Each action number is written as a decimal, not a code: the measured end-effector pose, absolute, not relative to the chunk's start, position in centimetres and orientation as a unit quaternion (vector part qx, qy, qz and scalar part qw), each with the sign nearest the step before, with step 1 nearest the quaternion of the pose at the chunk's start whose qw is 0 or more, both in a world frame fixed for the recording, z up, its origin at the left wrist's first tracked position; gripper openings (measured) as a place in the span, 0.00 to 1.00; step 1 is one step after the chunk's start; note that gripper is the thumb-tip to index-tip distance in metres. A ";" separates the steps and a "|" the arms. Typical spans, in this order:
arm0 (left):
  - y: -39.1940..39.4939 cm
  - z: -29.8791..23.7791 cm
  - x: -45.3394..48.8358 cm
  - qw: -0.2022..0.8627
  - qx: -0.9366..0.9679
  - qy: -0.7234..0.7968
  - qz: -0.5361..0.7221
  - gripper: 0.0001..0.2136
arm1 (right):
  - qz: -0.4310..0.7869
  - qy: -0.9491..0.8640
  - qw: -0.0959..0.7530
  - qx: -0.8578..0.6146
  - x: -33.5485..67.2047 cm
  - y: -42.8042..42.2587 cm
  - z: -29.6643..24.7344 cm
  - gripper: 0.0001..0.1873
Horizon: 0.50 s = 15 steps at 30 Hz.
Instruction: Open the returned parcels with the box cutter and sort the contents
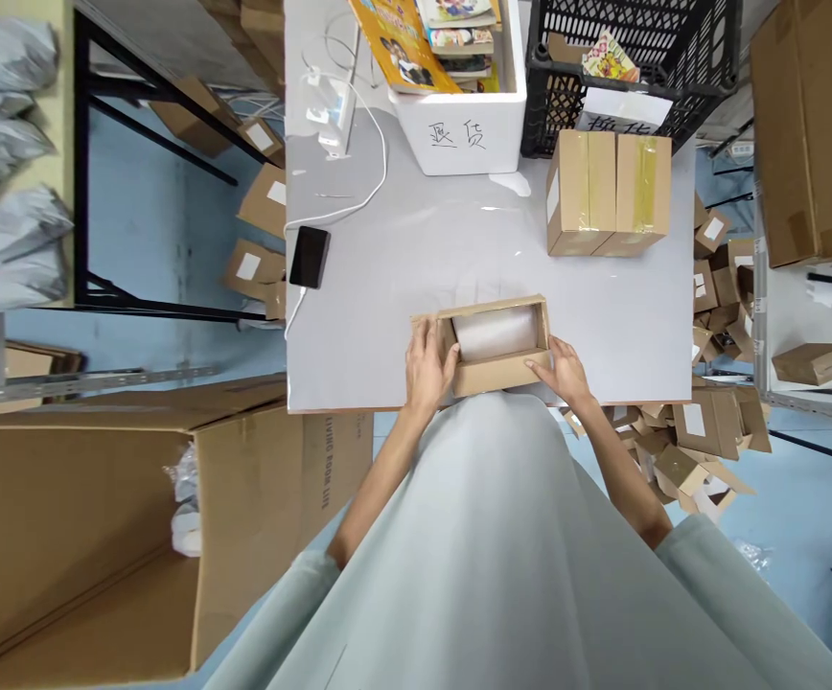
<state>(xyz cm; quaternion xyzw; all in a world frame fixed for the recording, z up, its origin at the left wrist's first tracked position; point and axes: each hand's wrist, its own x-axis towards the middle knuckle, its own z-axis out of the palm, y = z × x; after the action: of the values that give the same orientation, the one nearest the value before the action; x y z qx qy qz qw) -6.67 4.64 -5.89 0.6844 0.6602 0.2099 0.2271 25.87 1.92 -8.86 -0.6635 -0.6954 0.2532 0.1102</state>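
A small open cardboard box (498, 375) lies at the front edge of the table against my clothing, its opening facing up. Inside it a flat whitish surface (496, 333) shows; whether that is paper or a thing packed in the box I cannot tell. My left hand (428, 366) grips the left end, fingers over the flap and thumb along the near corner. At the right end, my right hand (564, 372) holds the box with the thumb on the near wall and the fingers around the end wall, partly hidden.
Two taped cardboard boxes (609, 195) stand on the table (416, 244) at right. Behind are a white bin (459, 134) of books and a black crate (556, 101). A phone (310, 257) on a cable lies left. A huge open carton (258, 517) stands at lower left.
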 end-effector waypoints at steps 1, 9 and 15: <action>5.3 -5.9 -6.6 0.236 0.682 0.658 0.216 0.37 | 0.253 -0.693 0.107 -0.667 25.5 1.7 -8.7 0.43; 11.1 -6.2 -6.3 0.268 0.719 0.624 0.147 0.40 | 0.183 -0.746 0.097 -0.633 24.1 3.5 -5.3 0.33; 11.6 -6.2 -6.5 0.291 0.775 0.561 0.007 0.63 | 0.205 -0.809 -0.005 -0.550 21.1 10.6 -4.2 0.28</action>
<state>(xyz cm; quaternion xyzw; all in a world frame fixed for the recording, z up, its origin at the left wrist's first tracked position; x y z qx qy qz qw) -6.45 11.56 -6.17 0.7752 0.5605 0.0067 0.2913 21.10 10.60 -4.16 -0.5504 -0.8092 0.2055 -0.0049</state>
